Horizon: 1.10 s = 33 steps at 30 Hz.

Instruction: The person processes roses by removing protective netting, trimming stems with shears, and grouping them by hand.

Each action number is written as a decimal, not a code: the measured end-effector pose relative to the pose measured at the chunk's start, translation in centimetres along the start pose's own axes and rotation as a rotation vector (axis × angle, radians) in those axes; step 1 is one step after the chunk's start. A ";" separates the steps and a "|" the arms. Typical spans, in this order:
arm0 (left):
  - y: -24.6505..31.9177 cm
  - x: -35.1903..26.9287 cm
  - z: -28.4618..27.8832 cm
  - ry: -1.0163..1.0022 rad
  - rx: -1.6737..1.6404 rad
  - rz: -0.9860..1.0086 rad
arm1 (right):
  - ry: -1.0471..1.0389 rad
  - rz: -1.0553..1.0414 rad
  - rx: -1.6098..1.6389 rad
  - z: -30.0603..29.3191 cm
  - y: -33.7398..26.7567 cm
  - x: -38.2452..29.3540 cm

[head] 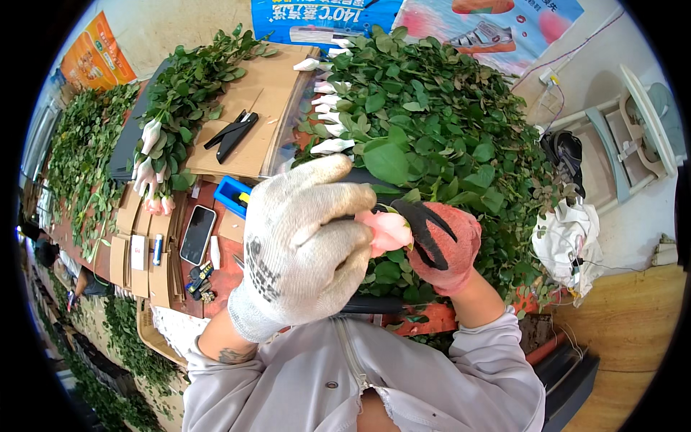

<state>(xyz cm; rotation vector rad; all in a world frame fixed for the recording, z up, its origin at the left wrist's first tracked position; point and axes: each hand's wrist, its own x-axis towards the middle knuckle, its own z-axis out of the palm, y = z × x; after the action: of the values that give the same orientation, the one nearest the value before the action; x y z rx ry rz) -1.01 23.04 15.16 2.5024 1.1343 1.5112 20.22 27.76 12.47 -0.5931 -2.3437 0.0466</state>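
A pink rose bloom (pixel 386 232) is between my two gloved hands, in front of my chest. My left hand (pixel 310 248), in a whitish knit glove, has its fingertips against the petals; its palm side is hidden. My right hand (pixel 444 243), in a red and black glove, is closed around the rose just below the bloom, where green sepals show. Behind the hands lies a big pile of leafy rose stems (pixel 426 119), with several buds in white sleeves (pixel 330 146) along its left edge.
On the left are flat cardboard sheets (pixel 248 97), a black stapler (pixel 237 135), a blue box (pixel 231 195), a smartphone (pixel 198 235), cardboard pieces (pixel 129 259) and another sleeved rose bunch (pixel 183 102). White cloth (pixel 567 243) lies at right. A person (pixel 75 270) is at far left.
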 end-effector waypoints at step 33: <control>-1.4 1.3 5.3 -0.009 -0.409 0.018 | 0.105 0.436 0.319 5.0 2.9 -8.0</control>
<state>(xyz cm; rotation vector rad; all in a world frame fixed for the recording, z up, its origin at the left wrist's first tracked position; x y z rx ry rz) 2.64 26.60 12.83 2.2436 0.7112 1.5456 23.28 27.52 3.05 -0.9047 -2.0100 0.5628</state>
